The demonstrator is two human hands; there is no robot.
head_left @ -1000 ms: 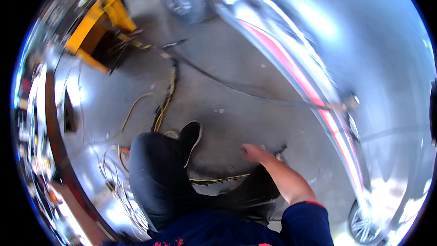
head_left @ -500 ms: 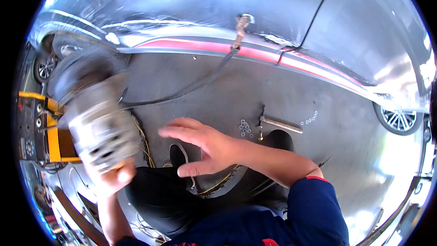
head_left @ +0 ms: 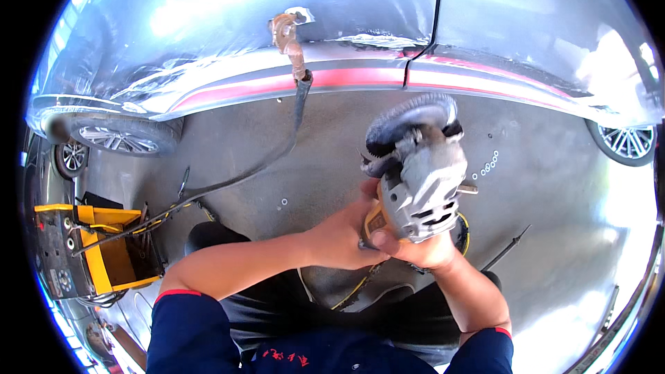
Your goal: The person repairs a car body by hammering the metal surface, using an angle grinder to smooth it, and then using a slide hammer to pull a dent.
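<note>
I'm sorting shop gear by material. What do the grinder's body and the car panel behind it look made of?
Grinder: the grey body looks like cast metal or hard plastic, matte with ribbed vents; I cannot tell which. Car panel: painted sheet metal, glossy silver with strong glare. Both hands, left hand and right hand, hold the tool.

A grey angle grinder (head_left: pixel 419 183) with a black guard, held upright just right of the frame's centre, above the concrete floor (head_left: pixel 554 208).

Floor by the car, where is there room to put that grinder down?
Bare concrete lies right of the angle grinder, between the washers, the thin rod and the silver car's sill. Another bare patch lies between the front wheel and the cable. It is crowded by the yellow machine and under both hands.
</note>
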